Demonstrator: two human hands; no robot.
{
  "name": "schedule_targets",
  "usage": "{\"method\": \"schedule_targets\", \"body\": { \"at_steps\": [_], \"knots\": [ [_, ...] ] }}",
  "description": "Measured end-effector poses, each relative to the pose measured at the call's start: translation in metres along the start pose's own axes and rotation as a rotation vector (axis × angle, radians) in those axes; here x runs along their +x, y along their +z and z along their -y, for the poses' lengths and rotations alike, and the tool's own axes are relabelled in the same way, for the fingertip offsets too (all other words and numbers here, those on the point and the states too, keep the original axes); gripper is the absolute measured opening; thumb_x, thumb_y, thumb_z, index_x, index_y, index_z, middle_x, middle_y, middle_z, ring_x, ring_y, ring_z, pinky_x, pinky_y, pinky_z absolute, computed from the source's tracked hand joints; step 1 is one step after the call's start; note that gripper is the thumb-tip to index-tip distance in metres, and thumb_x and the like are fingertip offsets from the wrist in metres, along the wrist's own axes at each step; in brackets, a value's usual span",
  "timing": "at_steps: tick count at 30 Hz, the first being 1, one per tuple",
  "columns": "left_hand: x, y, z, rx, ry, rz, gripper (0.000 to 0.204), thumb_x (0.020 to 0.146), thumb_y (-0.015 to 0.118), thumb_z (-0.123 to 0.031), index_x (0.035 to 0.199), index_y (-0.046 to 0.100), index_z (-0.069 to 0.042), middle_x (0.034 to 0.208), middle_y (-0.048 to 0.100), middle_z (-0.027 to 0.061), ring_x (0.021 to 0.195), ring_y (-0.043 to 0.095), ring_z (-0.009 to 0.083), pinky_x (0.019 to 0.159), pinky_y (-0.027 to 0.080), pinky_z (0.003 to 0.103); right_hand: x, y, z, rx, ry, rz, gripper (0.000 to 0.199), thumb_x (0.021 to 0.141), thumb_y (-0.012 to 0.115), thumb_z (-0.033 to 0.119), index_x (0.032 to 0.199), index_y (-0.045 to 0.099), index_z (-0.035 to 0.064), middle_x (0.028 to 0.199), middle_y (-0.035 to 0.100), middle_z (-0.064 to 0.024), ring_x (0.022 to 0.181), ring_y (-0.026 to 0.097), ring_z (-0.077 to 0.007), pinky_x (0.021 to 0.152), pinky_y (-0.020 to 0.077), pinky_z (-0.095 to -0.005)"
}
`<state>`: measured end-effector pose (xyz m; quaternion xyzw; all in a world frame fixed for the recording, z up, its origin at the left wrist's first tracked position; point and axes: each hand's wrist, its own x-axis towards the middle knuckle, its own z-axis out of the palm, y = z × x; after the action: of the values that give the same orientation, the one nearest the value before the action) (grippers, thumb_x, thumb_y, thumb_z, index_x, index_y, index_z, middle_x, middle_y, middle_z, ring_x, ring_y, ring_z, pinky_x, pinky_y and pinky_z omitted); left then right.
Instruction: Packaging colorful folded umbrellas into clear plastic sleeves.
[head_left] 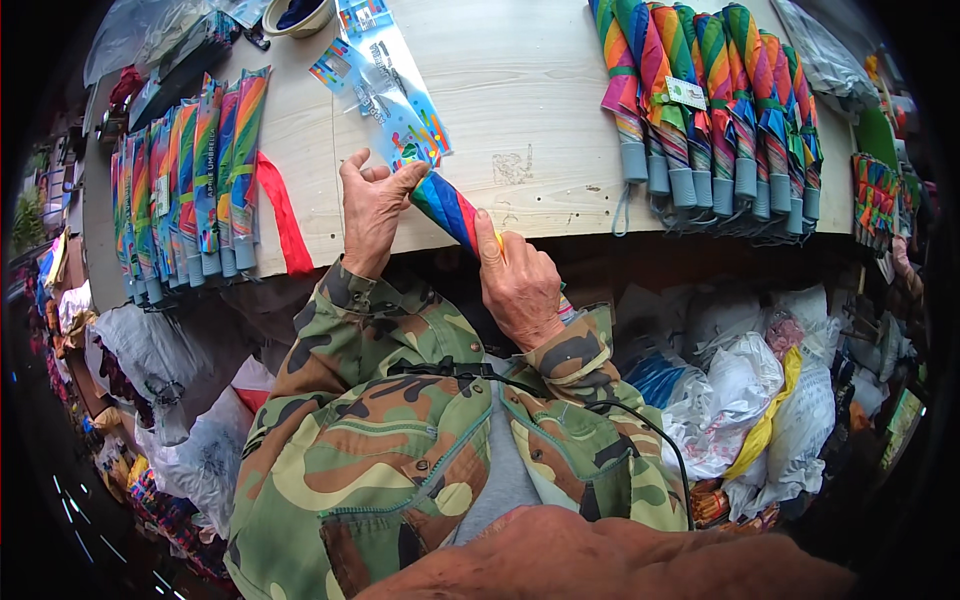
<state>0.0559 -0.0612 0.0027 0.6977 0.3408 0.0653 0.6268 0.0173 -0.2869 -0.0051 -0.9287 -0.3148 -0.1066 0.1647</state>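
My right hand is wrapped round a folded rainbow umbrella, which lies slanted at the table's front edge. Its far end meets the near end of a printed plastic sleeve, clear and blue with coloured drops. Whether the tip is inside the sleeve I cannot tell. My left hand has its thumb on the sleeve's near end, beside the umbrella tip; its other fingers are bent and partly hidden. More sleeves lie farther back on the table.
Sleeved umbrellas lie in a row at left, beside a red ribbon. Folded umbrellas with grey handles lie at right on the pale wooden table. A bowl stands at the back. Plastic bags fill the space below the table.
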Motion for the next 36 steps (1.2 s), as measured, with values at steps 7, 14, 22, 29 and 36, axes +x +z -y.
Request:
{"method": "schedule_targets", "body": {
  "at_steps": [7,14,22,29,36],
  "knots": [
    [0.004,0.000,0.007,-0.652,-0.298,0.493,0.052,0.108,0.071,-0.036,0.142,0.060,0.001,0.108,0.069,0.0081,0.098,0.072,0.0214,0.088,0.060,0.039,0.008,-0.018,0.007,0.436,0.093,0.095,0.074,0.089,0.075,0.005,0.161,0.055,0.0035,0.097,0.064,-0.0103,0.075,0.065,-0.0220,0.065,0.0526,-0.0366],
    [0.007,0.034,0.039,-1.299,-0.218,0.984,0.061,0.102,0.074,-0.045,0.145,0.058,-0.005,0.118,0.075,0.0131,0.103,0.075,0.0329,0.098,0.061,0.053,0.013,-0.013,-0.020,1.908,0.864,0.583,0.045,0.094,0.080,0.007,0.137,0.069,-0.0026,0.105,0.076,-0.0072,0.082,0.067,-0.0084,0.073,0.0550,-0.0259],
    [-0.005,0.034,0.031,-0.968,-0.130,0.975,0.093,0.097,0.074,-0.068,0.157,0.050,-0.001,0.144,0.067,0.0220,0.129,0.068,0.0388,0.113,0.056,0.056,0.012,0.008,-0.026,2.290,0.826,0.555,0.028,0.102,0.074,0.016,0.123,0.071,-0.0030,0.098,0.077,-0.0130,0.070,0.071,-0.0158,0.062,0.0573,-0.0266],
    [-0.024,0.021,0.000,-0.638,-0.297,0.568,0.053,0.099,0.083,-0.032,0.134,0.060,0.000,0.108,0.076,0.0134,0.100,0.076,0.0251,0.091,0.065,0.039,0.030,0.008,-0.006,1.921,0.803,0.493,0.032,0.105,0.076,0.026,0.119,0.072,-0.0029,0.097,0.076,-0.0044,0.080,0.066,-0.0065,0.070,0.0543,-0.0238],
    [-0.026,0.023,0.009,-0.587,-0.377,0.472,0.024,0.101,0.078,-0.023,0.109,0.071,-0.003,0.094,0.077,0.0101,0.080,0.074,0.0162,0.074,0.063,0.031,0.015,0.003,0.013,1.467,0.744,0.077,0.057,0.102,0.079,0.024,0.145,0.059,-0.0073,0.126,0.070,-0.0145,0.110,0.073,-0.0221,0.093,0.0586,-0.0328]
  ]
}}
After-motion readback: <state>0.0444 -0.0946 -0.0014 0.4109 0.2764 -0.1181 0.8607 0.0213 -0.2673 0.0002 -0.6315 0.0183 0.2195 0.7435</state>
